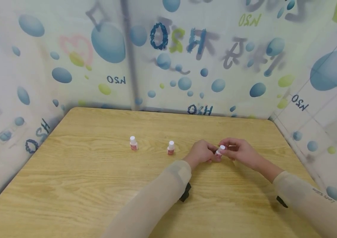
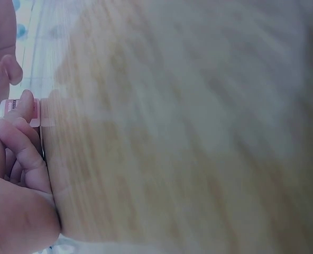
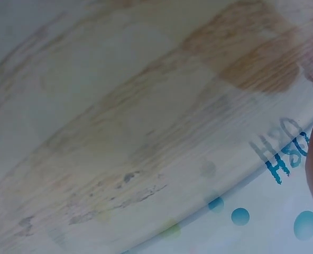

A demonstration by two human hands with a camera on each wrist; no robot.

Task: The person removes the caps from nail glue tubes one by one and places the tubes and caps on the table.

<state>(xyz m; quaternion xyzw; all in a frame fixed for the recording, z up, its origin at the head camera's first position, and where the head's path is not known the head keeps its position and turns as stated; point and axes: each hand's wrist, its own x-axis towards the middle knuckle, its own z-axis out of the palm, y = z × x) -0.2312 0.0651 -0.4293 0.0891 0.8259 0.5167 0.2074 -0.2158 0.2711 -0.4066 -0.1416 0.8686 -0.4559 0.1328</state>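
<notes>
A small white bottle (image 1: pixel 219 151) with a white cap and a red-and-white label stands slightly tilted on the right half of the table. My left hand (image 1: pixel 202 153) grips its lower body from the left; the left wrist view shows those fingers (image 2: pixel 24 145) curled against the label, low by the tabletop. From the right, the thumb and index finger of my right hand (image 1: pixel 241 152) curl around the bottle near its cap. Two similar bottles stand upright to the left, a nearer one (image 1: pixel 170 148) and a farther one (image 1: pixel 133 143). The right wrist view catches only the hand's edge.
The wooden table (image 1: pixel 97 185) fills the lower part of the head view. A pale curtain (image 1: pixel 144 66) with blue and green dots and lettering rises behind its back edge and at both sides. Dark wrist devices (image 1: pixel 185 192) sit under the sleeves.
</notes>
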